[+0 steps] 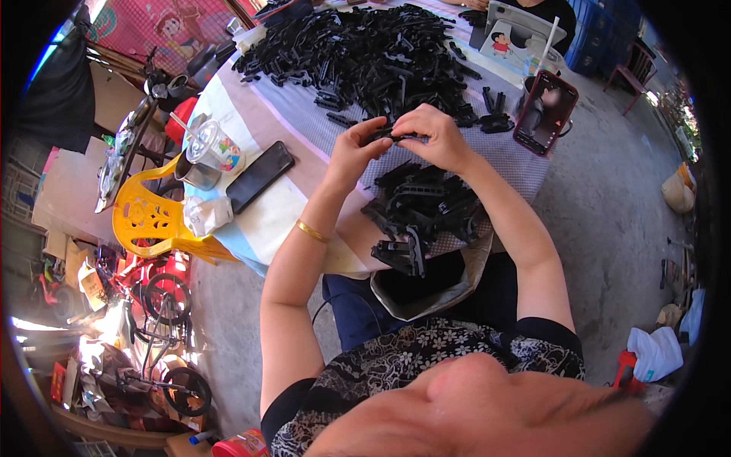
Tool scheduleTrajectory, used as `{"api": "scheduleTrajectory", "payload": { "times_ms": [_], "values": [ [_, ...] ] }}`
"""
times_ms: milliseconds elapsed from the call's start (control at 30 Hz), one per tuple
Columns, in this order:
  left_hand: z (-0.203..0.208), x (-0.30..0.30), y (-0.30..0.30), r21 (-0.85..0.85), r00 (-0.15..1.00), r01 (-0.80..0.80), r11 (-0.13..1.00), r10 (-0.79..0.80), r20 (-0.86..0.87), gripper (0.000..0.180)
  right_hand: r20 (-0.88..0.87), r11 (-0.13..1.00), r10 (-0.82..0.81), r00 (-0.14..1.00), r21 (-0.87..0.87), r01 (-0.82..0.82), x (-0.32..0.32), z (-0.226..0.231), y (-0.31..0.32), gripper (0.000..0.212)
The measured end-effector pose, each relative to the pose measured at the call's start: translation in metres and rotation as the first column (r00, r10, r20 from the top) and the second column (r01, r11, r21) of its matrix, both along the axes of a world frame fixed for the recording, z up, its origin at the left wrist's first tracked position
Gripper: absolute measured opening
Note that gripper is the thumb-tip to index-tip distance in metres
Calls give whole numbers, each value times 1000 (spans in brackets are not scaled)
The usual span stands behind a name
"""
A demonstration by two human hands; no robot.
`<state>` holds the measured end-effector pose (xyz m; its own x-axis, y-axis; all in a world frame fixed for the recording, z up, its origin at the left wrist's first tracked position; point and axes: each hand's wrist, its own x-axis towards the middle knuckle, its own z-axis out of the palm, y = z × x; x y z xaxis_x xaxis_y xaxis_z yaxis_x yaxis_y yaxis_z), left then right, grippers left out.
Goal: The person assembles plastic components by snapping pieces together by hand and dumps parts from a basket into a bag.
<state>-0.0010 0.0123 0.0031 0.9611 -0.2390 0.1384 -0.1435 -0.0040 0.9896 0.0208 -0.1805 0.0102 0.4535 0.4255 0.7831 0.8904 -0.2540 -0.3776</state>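
Over the middle of the table, my left hand (pixel 358 150) and my right hand (pixel 434 135) meet at one small black plastic part (pixel 387 136). Fingertips of both hands pinch it from either side, and they hide much of its shape. Just beyond my hands rises a big heap of black plastic parts (pixel 358 57), spread over the far half of the table. Below my hands, nearer to me, a smaller pile of black plastic parts (pixel 426 199) lies at the table's near edge. An open bag (pixel 462 283) with a dark inside hangs right under that edge, at my lap.
A black phone (pixel 260 177) lies at the left beside a plastic cup (pixel 221 154) and a crumpled white bag (pixel 207 215). Another phone (pixel 546 112) stands lit at the right edge. A person (pixel 544 15) sits across, behind a tablet (pixel 525 30). A yellow chair (pixel 148 209) touches the table's left.
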Motion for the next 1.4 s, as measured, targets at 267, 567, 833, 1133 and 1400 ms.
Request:
{"api": "scheduleTrajectory", "payload": {
  "times_ms": [267, 567, 833, 1133, 1400],
  "values": [
    [10, -6, -5, 211, 967, -100, 972, 44, 253, 38, -498, 998, 64, 865, 56, -41, -3, -1, -2, 38],
    [15, -12, -9, 272, 927, -191, 943, 82, 366, 33, -432, 999, 51, 901, 31, -42, -7, 4, -5, 33],
    [9, -7, -6, 198, 941, -172, 965, 102, 323, 29, -421, 996, 92, 902, 44, -80, -9, 6, -4, 32],
    [14, -10, -6, 114, 946, -88, 990, 48, 319, 32, -83, 998, -59, 995, -30, 57, -10, 3, -2, 27],
    [23, -10, 11, 303, 978, 87, 949, -139, 155, 30, -628, 957, 283, 725, 236, -168, -3, 7, -4, 28]
  ]
}}
